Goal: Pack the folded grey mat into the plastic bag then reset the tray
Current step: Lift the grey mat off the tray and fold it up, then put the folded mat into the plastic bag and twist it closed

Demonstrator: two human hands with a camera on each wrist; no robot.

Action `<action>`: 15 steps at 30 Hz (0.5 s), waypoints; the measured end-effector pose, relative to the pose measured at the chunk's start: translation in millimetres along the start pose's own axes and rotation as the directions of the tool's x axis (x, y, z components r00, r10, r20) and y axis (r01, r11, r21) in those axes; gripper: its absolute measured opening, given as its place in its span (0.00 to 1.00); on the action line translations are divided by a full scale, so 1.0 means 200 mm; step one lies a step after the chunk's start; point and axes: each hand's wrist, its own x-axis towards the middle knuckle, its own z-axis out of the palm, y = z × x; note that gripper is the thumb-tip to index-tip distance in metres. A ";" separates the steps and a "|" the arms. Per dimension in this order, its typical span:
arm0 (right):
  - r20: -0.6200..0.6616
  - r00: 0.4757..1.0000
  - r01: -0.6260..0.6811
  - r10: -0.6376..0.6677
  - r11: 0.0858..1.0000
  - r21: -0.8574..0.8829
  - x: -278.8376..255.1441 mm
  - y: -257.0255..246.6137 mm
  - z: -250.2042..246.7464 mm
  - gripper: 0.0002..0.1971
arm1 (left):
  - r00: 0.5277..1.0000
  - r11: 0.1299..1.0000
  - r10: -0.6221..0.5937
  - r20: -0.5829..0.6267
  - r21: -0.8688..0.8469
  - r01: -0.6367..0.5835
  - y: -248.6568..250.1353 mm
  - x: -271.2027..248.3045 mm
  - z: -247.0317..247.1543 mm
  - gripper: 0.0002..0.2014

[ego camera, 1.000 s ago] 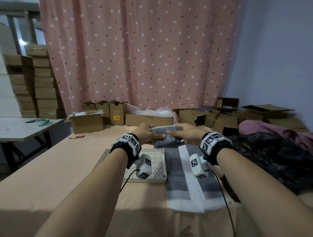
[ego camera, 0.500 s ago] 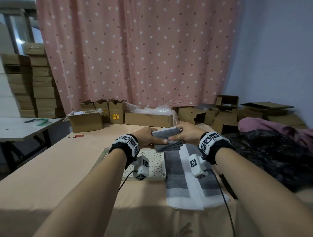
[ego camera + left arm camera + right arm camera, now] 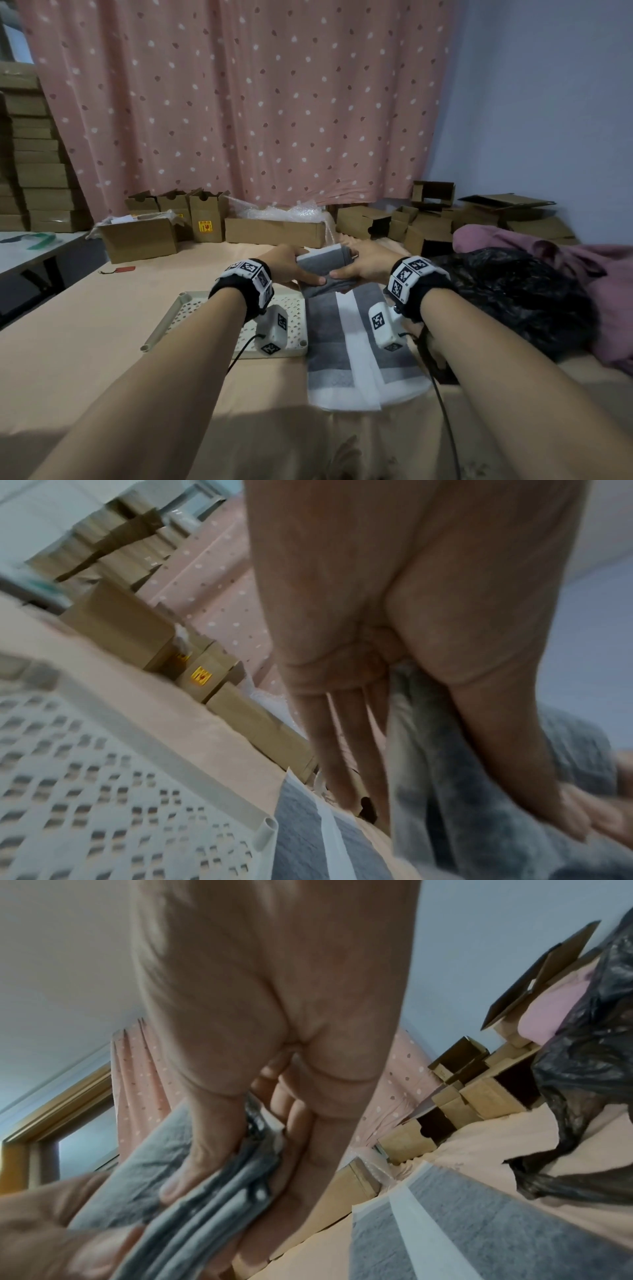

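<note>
Grey mat (image 3: 325, 274), folded, is held at 12 o'clock above a flat striped mat (image 3: 346, 346), tray (image 3: 178, 308) at 9. Left hand (image 3: 287, 270) and right hand (image 3: 366, 267) clamp its ends. Advise firm pinching so folds stay aligned. Bag unidentified.

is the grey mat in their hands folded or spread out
Folded. The grey mat is a compact bundle held off the table between the left hand and right hand; the right wrist view shows its stacked layers.

Likely a home packing room: stacked cardboard boxes (image 3: 37, 178), dotted pink curtain (image 3: 239, 102).
</note>
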 end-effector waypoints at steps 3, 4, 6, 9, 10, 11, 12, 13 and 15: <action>-0.070 0.997 0.024 -0.032 0.993 -0.116 -0.01 0.01 -0.05 0.20 | 0.999 0.958 0.016 -0.036 0.287 -0.005 0.10 0.04 0.05 0.29; -0.069 0.997 0.032 -0.040 0.993 -0.110 -0.02 0.02 -0.06 0.18 | 0.999 0.940 0.024 -0.032 0.340 -0.012 0.13 0.05 0.07 0.29; -0.044 0.998 0.031 -0.033 0.998 -0.055 -0.03 0.04 -0.10 0.15 | 1.000 0.930 0.024 0.010 0.365 -0.026 0.18 0.08 0.12 0.27; -0.037 0.999 -0.016 0.017 1.000 0.020 -0.07 0.09 -0.20 0.15 | 0.999 0.928 0.038 0.004 0.371 -0.037 0.22 0.13 0.19 0.23; -0.075 0.995 -0.063 0.065 0.998 0.030 -0.08 0.11 -0.24 0.16 | 0.999 0.931 0.028 -0.026 0.364 -0.017 0.22 0.15 0.21 0.24; -0.144 0.984 -0.104 0.100 0.994 -0.020 -0.09 0.13 -0.30 0.15 | 0.998 0.938 0.013 -0.062 0.347 0.010 0.21 0.18 0.23 0.25; -0.233 0.965 -0.160 0.120 0.974 -0.163 -0.11 0.14 -0.35 0.14 | 0.995 0.948 -0.015 -0.095 0.316 0.044 0.20 0.21 0.25 0.27; -0.309 0.942 -0.235 0.131 0.914 -0.330 -0.12 0.17 -0.41 0.14 | 0.992 0.959 -0.033 -0.120 0.276 0.065 0.20 0.23 0.27 0.28; -0.356 0.914 -0.378 0.192 0.720 -0.582 -0.15 0.23 -0.50 0.17 | 0.987 0.971 -0.077 -0.139 0.212 0.106 0.21 0.26 0.30 0.30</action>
